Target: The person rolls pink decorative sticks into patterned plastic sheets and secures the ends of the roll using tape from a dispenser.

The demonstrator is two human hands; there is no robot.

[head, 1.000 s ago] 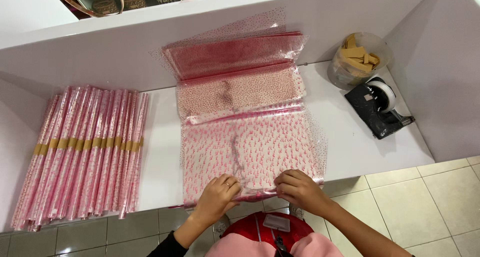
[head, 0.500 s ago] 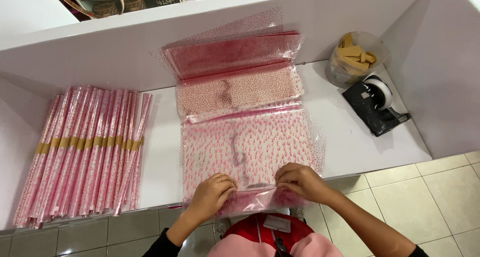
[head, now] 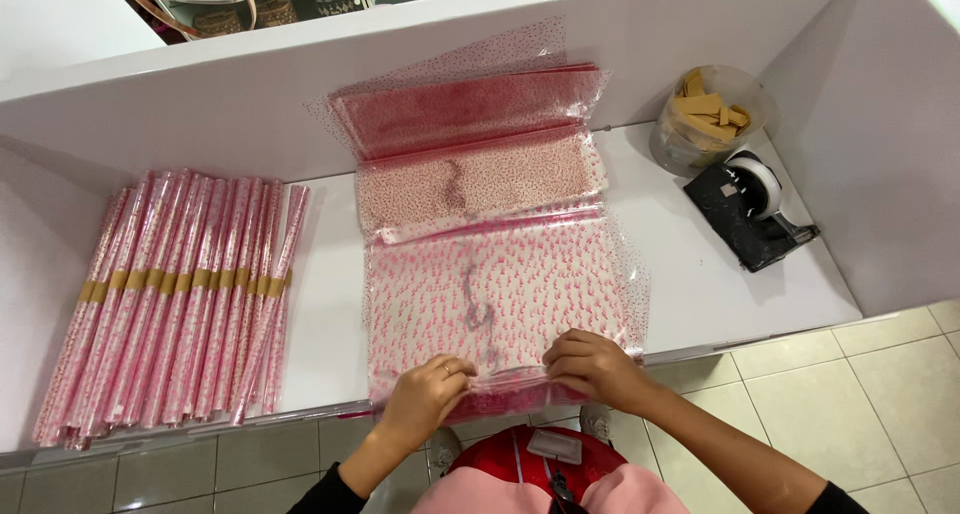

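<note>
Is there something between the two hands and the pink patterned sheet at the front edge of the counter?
No, nothing visible. The left hand and right hand both rest directly on the near edge of the pink patterned sheet, which looks curled there. The rolled sheets and tape dispenser lie off to the sides.

You are viewing a bright, evenly lit scene; illumination comes from overhead. Expect glare streaks on the clear patterned sheets (head: 495, 284) near the counter (head: 700, 274) front edge and on the rolled tubes (head: 170, 304) at its left end. Shadows are soft and faint. Focus is sharp throughout; straight edges bow slightly toward the corners.
</note>
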